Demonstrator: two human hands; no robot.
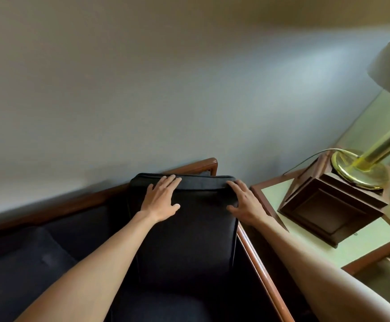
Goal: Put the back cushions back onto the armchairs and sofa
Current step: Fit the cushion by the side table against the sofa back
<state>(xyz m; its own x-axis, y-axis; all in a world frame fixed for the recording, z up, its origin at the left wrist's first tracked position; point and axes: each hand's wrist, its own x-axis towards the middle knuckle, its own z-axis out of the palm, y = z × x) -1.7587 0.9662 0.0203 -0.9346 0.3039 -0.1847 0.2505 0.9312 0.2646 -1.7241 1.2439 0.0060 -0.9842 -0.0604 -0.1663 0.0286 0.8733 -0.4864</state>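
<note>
— Cushion (187, 228) first: where does it stand?

— Upright at the right end of the sofa (50, 252), its back to the wooden frame (196, 165), tucked beside the armrest (256, 256), so frame and arm brace it.

— And the hands?

— Left hand (160, 201) and right hand (245, 205) lie flat near its top edge, fingers straight and spread, pressing, gripping nothing; I judge they are seating it squarely.

— Anything nearby?

— A side table (282, 194) just right, bearing a brass lamp (361, 168) on a dark wooden box (328, 210).
</note>
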